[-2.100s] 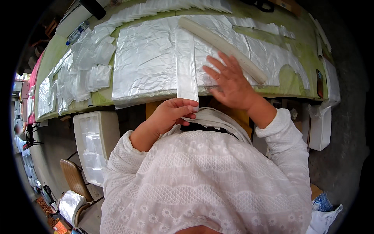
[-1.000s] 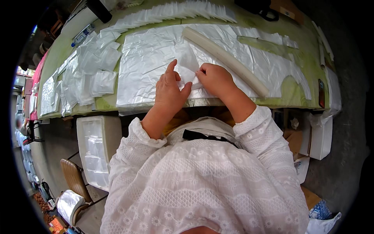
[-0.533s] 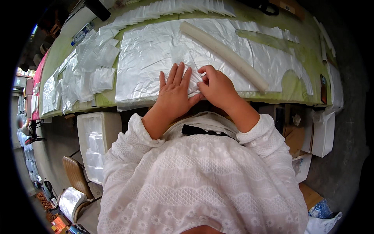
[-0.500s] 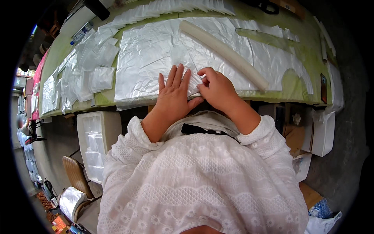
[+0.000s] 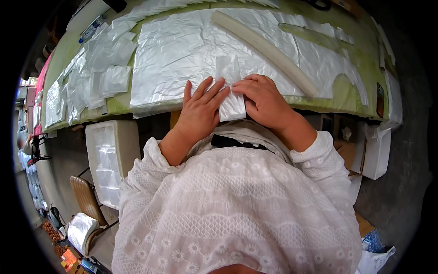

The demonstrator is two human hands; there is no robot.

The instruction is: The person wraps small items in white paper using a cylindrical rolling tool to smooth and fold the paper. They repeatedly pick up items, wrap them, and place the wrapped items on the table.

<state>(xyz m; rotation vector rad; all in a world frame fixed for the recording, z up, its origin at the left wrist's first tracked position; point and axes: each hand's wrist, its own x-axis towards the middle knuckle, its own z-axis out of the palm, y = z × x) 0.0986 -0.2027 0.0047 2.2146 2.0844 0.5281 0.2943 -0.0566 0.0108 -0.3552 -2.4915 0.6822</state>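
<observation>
Narrow clear plastic strip pressed flat at the near table edge.
Pinned under spread left hand and curled right hand, atop wide silvery sheet; long cream tube beyond, small clear bags stacked left.

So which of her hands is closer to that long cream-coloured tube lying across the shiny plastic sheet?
Right. The right hand rests just below the long cream tube; the left hand lies farther left.

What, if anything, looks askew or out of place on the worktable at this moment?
Little stands out. The long pale tube lies diagonally across the crinkled plastic sheet. The left hand and right hand press a narrow folded strip that overhangs the table's near edge.
</observation>
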